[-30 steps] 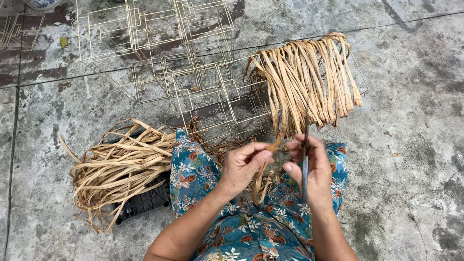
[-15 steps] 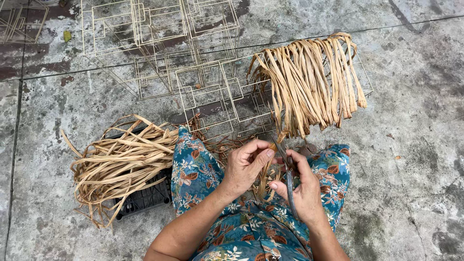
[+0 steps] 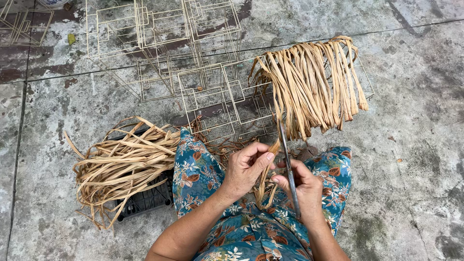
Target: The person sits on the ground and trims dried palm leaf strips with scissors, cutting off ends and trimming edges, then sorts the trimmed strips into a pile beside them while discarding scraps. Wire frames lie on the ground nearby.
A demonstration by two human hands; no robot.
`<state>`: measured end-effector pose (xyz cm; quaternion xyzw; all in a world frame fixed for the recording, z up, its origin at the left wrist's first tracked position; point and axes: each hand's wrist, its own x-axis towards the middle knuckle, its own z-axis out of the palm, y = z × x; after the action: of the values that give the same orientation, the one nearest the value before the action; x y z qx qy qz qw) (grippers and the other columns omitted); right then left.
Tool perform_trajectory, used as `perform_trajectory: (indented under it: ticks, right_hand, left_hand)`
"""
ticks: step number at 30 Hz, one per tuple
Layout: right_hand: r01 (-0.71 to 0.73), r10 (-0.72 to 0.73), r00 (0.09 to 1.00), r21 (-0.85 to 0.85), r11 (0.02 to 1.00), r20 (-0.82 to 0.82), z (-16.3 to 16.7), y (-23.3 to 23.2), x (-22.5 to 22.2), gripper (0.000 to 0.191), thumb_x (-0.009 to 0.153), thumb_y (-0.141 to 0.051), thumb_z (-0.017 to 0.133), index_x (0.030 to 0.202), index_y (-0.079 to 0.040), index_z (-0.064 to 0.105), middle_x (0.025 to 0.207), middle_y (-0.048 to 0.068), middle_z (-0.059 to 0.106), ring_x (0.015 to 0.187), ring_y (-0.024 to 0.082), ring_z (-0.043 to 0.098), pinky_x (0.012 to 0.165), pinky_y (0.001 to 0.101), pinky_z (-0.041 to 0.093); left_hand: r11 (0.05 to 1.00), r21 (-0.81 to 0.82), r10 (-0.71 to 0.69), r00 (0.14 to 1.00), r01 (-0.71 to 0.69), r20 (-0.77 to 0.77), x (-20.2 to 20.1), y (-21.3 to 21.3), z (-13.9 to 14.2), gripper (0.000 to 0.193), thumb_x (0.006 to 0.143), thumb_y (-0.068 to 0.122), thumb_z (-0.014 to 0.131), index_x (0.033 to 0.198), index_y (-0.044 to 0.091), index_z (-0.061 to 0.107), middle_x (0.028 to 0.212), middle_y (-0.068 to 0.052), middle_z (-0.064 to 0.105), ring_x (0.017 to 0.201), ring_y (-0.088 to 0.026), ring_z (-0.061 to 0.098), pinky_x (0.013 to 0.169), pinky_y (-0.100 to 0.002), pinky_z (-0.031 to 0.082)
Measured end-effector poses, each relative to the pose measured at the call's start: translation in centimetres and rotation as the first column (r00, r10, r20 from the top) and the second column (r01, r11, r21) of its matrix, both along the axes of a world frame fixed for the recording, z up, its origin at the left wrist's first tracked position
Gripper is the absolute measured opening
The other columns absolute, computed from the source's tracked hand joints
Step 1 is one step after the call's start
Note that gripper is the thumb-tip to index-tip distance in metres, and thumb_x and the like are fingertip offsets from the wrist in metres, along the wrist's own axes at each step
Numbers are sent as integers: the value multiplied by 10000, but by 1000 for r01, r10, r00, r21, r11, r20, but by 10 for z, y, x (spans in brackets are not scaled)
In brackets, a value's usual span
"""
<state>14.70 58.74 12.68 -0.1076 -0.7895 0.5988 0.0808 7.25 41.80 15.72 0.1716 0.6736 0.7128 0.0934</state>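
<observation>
My left hand (image 3: 247, 169) pinches a tan dried-leaf strip (image 3: 265, 180) that loops down over my lap in blue floral fabric. My right hand (image 3: 302, 187) grips a long thin dark metal blade or rod (image 3: 287, 162) that points away from me, its tip near a bundle of cut leaf strips (image 3: 309, 84) draped over a wire frame. Both hands meet close together on the strip, fingertips almost touching.
A loose heap of dried leaf strips (image 3: 121, 162) lies left of my knee on a black plastic crate (image 3: 145, 200). Several square wire frames (image 3: 193, 72) are stacked ahead on the stained concrete floor (image 3: 415, 145). Short scraps lie by my knees.
My right hand has tilted the blade so that it points forward toward the draped bundle. My left hand stays on the strip. The view has shifted slightly.
</observation>
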Motion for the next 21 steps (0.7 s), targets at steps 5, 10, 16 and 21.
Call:
perform_trajectory:
  ticks: [5, 10, 16, 21]
  right_hand:
    - [-76, 61, 996, -310, 948, -58, -1, 3, -4, 511, 790, -126, 846, 1245, -65, 622, 930, 48, 735, 729, 103, 644, 623, 247, 530]
    - [-256, 277, 960, -305, 917, 28, -20, -22, -2, 536, 769, -115, 847, 1244, -112, 598, 991, 58, 777, 881, 126, 746, 715, 265, 620]
    - [-250, 79, 888, 331, 910, 454, -50, -9, -9, 492, 889, -159, 797, 1332, -256, 604, 950, 89, 783, 850, 197, 753, 742, 362, 609]
    - [81, -41, 995, 463, 883, -96, -36, 5, -5, 640, 714, 61, 762, 1302, -129, 599, 1052, 141, 741, 951, 245, 745, 796, 408, 623]
  left_hand:
    - [1000, 22, 11, 1000, -11, -13, -2, -2, 0, 206, 1055, 227, 632, 1114, 43, 703, 856, -31, 752, 799, -51, 681, 691, -215, 554]
    - [952, 302, 40, 998, -55, 58, -6, -8, 5, 201, 1092, 192, 560, 1194, 45, 653, 946, -60, 732, 870, -113, 715, 794, -277, 624]
    - [664, 699, 305, 950, -267, 74, -36, -81, 20, 142, 1128, 141, 518, 1146, 49, 624, 839, -51, 651, 594, -92, 579, 482, -244, 503]
    - [824, 328, 511, 856, -462, -78, -52, -137, 20, 159, 1066, 138, 640, 1209, 73, 616, 964, 19, 631, 623, -6, 471, 474, -173, 381]
